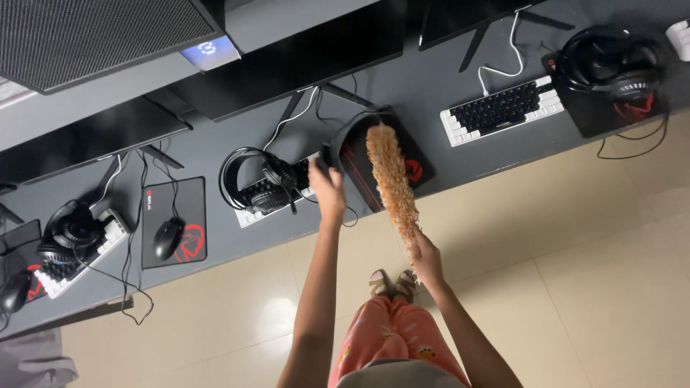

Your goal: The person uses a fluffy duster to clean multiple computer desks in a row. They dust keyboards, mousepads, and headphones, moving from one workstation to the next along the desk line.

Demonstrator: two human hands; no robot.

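Observation:
My right hand [428, 260] grips the handle end of a long fluffy orange duster [392, 179]. The duster's head lies across a black mouse pad with a red mark [420, 169] on the dark grey desk [215, 147]. My left hand [328, 192] is raised at the pad's left edge and closed on a small black mouse [325, 156], whose cable loops away above the pad. A black headset [253, 179] rests on a white-edged keyboard [248, 214] just left of that hand.
Black monitors [302, 61] stand along the back of the desk. Another keyboard [502, 109] and headset [611, 61] lie to the right. A second mouse [167, 237] on its pad, a third headset [68, 230] and cables lie to the left. Beige floor tiles [575, 273] run below the desk.

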